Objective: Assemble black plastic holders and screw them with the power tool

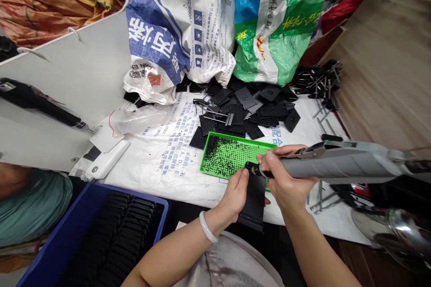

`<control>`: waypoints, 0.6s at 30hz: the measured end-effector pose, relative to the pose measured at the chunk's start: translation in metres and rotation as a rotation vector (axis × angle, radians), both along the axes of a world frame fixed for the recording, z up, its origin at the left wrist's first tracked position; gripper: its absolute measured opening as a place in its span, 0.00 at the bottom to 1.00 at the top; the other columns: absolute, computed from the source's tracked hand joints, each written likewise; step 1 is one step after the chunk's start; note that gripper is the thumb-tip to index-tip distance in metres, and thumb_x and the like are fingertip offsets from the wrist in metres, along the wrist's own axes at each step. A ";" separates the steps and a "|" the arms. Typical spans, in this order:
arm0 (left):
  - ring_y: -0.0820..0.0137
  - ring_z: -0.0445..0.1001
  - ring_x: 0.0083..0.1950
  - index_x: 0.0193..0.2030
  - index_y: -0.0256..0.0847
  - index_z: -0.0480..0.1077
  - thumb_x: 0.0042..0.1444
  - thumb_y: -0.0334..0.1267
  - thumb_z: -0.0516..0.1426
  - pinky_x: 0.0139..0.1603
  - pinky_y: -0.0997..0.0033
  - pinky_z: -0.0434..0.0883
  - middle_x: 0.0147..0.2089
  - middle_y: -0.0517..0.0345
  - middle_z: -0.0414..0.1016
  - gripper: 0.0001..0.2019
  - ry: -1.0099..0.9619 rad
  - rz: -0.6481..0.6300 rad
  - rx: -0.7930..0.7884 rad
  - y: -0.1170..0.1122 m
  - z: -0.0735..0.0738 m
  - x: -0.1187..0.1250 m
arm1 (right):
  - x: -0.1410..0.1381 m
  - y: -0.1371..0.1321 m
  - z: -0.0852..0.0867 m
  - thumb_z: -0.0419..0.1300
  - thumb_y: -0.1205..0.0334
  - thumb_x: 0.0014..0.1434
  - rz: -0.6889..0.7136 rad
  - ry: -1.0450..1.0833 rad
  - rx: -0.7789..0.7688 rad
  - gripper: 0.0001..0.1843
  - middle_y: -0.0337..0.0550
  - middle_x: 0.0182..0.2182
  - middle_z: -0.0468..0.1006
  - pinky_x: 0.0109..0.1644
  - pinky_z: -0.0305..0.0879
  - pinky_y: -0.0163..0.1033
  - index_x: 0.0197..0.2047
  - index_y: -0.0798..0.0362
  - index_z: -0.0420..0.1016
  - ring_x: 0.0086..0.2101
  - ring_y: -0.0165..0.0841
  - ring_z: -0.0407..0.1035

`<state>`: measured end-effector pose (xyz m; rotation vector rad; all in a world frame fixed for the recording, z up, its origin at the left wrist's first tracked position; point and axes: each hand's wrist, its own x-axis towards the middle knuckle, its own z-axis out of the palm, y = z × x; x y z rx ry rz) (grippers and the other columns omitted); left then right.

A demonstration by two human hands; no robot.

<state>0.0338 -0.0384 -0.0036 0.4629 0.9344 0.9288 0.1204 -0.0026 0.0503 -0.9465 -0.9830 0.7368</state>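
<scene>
My left hand [236,193], below a white bangle, grips a black plastic plate [252,204] at its left side, thumb near the upper end. In my right hand [286,177] is a grey electric screwdriver [323,160], its body pointing off to the right. The driver's tip is at the upper end of the plate, close to my left thumb; whether a screw sits there is too small to tell. Just beyond both hands lies a green tray [204,171] holding many small black screws [222,154], denser at its left end. My hands cover its near right corner.
Black plates [269,112] and metal-rod parts [218,114] lie heaped behind the tray. Two woven sacks, white-blue [208,22] and green [286,22], stand behind. At lower left, a blue crate [161,224] holds stacked black parts. A second screwdriver [43,103] is at left, near another person's arm.
</scene>
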 end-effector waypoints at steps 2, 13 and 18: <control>0.64 0.79 0.29 0.54 0.39 0.65 0.60 0.56 0.53 0.26 0.69 0.72 0.36 0.50 0.79 0.24 -0.027 -0.035 -0.012 -0.002 0.000 0.000 | 0.002 -0.001 0.005 0.69 0.68 0.50 -0.047 0.007 0.009 0.13 0.33 0.24 0.71 0.38 0.75 0.48 0.35 0.52 0.68 0.21 0.30 0.69; 0.65 0.78 0.26 0.50 0.40 0.62 0.58 0.50 0.56 0.22 0.73 0.70 0.35 0.52 0.79 0.19 -0.048 -0.107 0.003 -0.002 -0.001 -0.005 | 0.000 -0.007 0.003 0.69 0.66 0.51 -0.019 -0.022 -0.016 0.14 0.34 0.25 0.72 0.35 0.73 0.47 0.35 0.51 0.67 0.22 0.31 0.69; 0.66 0.79 0.29 0.50 0.39 0.65 0.58 0.50 0.56 0.24 0.73 0.71 0.36 0.53 0.78 0.19 0.005 -0.068 0.073 -0.002 -0.005 -0.002 | -0.001 -0.006 0.002 0.69 0.66 0.52 0.008 -0.025 -0.021 0.12 0.34 0.25 0.71 0.36 0.73 0.48 0.36 0.51 0.68 0.22 0.31 0.69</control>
